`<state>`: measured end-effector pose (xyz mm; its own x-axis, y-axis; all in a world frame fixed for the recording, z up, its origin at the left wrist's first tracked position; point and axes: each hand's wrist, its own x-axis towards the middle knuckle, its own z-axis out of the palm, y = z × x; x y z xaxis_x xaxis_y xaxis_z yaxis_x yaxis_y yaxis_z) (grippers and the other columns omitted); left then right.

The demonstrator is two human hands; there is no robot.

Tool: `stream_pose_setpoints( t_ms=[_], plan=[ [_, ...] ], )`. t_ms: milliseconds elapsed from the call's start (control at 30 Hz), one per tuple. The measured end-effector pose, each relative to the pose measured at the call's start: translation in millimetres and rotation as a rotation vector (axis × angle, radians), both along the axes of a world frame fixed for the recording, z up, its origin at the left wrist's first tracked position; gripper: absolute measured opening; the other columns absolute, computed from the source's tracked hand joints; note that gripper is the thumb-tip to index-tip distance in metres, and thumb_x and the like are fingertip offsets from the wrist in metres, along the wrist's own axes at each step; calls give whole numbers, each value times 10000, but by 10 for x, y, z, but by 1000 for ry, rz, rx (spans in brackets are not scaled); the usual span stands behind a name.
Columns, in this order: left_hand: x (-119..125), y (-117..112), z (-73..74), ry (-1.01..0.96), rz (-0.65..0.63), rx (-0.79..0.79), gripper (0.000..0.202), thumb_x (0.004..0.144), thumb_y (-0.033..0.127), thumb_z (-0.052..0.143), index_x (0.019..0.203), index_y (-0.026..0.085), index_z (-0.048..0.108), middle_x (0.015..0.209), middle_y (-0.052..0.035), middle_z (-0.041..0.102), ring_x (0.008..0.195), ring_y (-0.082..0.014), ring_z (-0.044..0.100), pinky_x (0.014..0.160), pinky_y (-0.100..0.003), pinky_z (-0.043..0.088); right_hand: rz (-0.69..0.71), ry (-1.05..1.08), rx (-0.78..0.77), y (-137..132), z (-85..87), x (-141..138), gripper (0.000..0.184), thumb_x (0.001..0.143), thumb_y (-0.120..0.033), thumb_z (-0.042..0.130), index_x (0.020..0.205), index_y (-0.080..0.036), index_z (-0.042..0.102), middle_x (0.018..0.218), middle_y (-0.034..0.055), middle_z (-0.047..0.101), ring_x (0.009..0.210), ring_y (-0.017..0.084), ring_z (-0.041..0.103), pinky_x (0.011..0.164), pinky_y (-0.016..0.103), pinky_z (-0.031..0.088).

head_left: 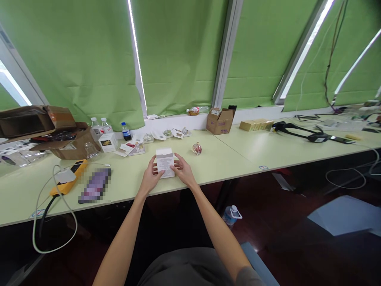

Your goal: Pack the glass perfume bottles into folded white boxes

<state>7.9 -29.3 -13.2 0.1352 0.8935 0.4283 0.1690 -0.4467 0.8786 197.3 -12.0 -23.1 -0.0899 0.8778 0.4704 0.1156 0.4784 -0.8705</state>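
Between my two hands is a small white carton (165,163) with printed text on the side facing me and its top flap raised. My left hand (151,174) grips its left side, thumb on the front face. On the right side my right hand (182,171) holds it the same way. To the right of the carton, a small clear and reddish glass ornament (197,148) sits on the table. Behind my left hand lies an opened white box (126,148) with a small shiny item beside it. The inside of the carton is hidden from me.
Several opened white boxes with glassy pieces (167,133) line the back of the table (220,159). A brown carton (219,120) stands behind right. At left are a phone (95,186), a yellow power strip (69,177), a looping cable and a cardboard box (71,145).
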Motion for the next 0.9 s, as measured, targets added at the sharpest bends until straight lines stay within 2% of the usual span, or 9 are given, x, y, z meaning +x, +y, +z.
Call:
stream_pose_setpoints(
  t_ms=[167,300,400,500,600,700,800,900],
  plan=[
    [-25,45,-32,-36,5,-44,667,798,366,640,1378,201,354,1207,-152,589,985,-220,647,800,-375,551,-13,6,-21,28,-34,-3,786,784,-420,646,1462,-258,284,1169,120,635,916,218,664,793,398,560],
    [-52,85,-76,-56,-2,-49,609,791,352,643,1333,196,413,1222,-143,584,963,-209,650,805,-372,547,-5,3,-54,62,-80,2,815,775,-405,662,1470,-238,269,1169,120,639,895,213,672,779,383,571],
    [-69,104,-97,-78,32,-47,620,785,347,652,1340,204,417,1218,-137,591,955,-203,650,807,-362,541,-21,-29,-68,83,-126,7,749,782,-399,661,1436,-217,345,1145,123,650,889,211,676,786,377,571],
    [-92,133,-115,-97,125,-59,627,779,355,663,1342,202,434,1221,-142,593,943,-207,653,796,-356,538,-48,-92,-57,101,-171,9,546,796,-388,649,1294,-195,533,1128,121,662,929,221,671,831,383,559],
    [-125,174,-147,-107,227,-89,603,788,355,656,1332,187,457,1226,-146,594,927,-209,656,787,-353,537,-65,-131,-43,111,-200,10,378,809,-367,633,1144,-192,639,1139,111,665,940,220,672,865,384,547],
    [-166,210,-191,-121,326,-109,533,817,368,617,1297,173,492,1238,-143,587,945,-213,650,803,-352,533,-75,-132,-46,110,-207,19,311,821,-350,613,1080,-185,670,1094,98,687,924,210,678,881,377,541],
    [-204,229,-229,-138,486,-115,506,849,389,565,1292,157,484,1256,-151,566,1025,-222,621,859,-351,516,-77,-131,-52,100,-200,31,290,830,-346,598,1049,-176,683,1044,92,705,932,210,678,891,372,535],
    [-226,223,-240,-93,594,-101,552,859,415,538,1332,152,431,1361,-177,457,1159,-244,545,926,-362,485,-77,-129,-51,90,-188,40,281,834,-347,592,1034,-176,690,1033,90,710,938,213,678,894,372,532]
  ],
)
